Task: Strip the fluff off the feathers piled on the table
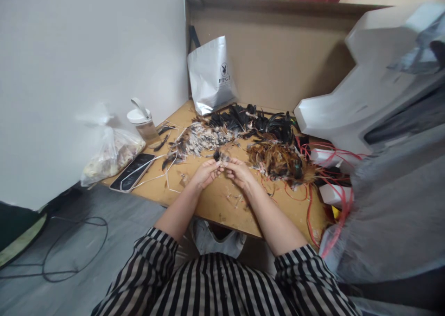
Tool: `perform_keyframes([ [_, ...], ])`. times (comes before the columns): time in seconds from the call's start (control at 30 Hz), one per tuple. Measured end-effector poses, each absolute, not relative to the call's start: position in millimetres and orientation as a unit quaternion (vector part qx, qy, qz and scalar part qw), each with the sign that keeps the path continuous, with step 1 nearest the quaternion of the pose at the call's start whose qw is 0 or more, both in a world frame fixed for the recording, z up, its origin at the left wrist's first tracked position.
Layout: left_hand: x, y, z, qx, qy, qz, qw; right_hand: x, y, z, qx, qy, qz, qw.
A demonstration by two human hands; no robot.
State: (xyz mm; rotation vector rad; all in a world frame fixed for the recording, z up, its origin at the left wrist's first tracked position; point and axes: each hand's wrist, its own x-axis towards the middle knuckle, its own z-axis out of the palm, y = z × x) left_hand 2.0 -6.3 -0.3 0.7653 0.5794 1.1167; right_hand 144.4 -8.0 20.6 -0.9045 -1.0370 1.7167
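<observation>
Both hands meet over the middle of the brown table. My left hand [207, 173] pinches the lower end of a small dark and brown feather bunch [221, 155]. From the right, my right hand [237, 171] pinches the same bunch, its fingertips close beside the left ones. The bunch points away from me. Beyond it lies a pile of mottled whitish-brown feathers [203, 138], with black feathers [243, 119] behind. A heap of golden-brown feathers [281, 162] lies to the right of my right hand.
A silver bag [212, 77] stands at the back. On the left are a phone [132, 172], a lidded jar [144, 126], a plastic bag [113, 153] and white string. Red strings [309, 211] trail at the right beside white foam pieces [335, 194]. Scraps dot the table [222, 214].
</observation>
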Motion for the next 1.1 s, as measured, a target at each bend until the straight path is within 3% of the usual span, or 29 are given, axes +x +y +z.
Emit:
perform_keyframes([
  [0.17,2.3,-2.7,-5.2,0.349,0.287,0.515,0.728,142.0,-3.5,16.3,-0.438,-0.426,0.593,0.525],
  [0.37,5.0,-5.6,-2.2,0.389,0.340,0.497,0.697,147.3,-2.5,17.5,-0.463,-0.471,0.537,0.525],
  [1.1,7.2,-5.9,-6.2,0.459,0.388,0.472,0.645,144.6,-1.7,15.7,-0.469,-0.488,0.532,0.509],
])
